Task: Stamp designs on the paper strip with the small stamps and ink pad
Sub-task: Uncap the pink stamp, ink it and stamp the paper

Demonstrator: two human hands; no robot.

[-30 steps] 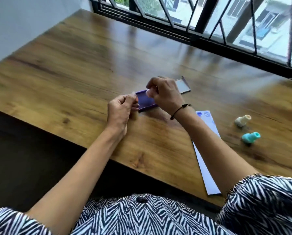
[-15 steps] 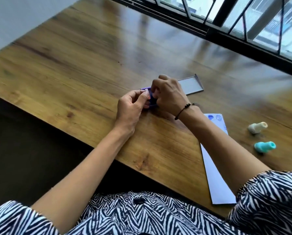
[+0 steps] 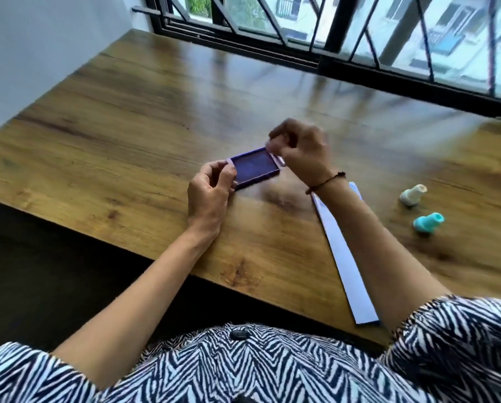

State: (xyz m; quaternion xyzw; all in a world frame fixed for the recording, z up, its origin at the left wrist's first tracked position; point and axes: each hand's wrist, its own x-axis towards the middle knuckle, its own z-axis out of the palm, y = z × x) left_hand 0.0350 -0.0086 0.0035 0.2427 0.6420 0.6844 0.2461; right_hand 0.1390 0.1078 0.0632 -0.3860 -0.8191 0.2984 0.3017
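Note:
A purple ink pad (image 3: 255, 167) lies open on the wooden table (image 3: 127, 126). My left hand (image 3: 211, 190) pinches its near-left end. At the pad's far-right corner, my right hand (image 3: 301, 152) has its fingers pinched around a small pale pink stamp (image 3: 280, 162), blurred and mostly hidden. The white paper strip (image 3: 342, 257) runs from under my right forearm to the table's front edge. Its far end carries faint blue marks. Two more stamps lie on their sides at the right, a cream stamp (image 3: 412, 194) and a teal stamp (image 3: 428, 223).
A barred window (image 3: 330, 39) runs along the far edge of the table. A white wall (image 3: 40, 39) stands at the left. The table's front edge (image 3: 98, 232) drops to a dark floor. The pad's lid is not visible behind my right hand.
My right hand has moved off the middle of the pad to its far-right corner, uncovering the ink surface. My left hand stays at the pad's left end. The camera tilted up.

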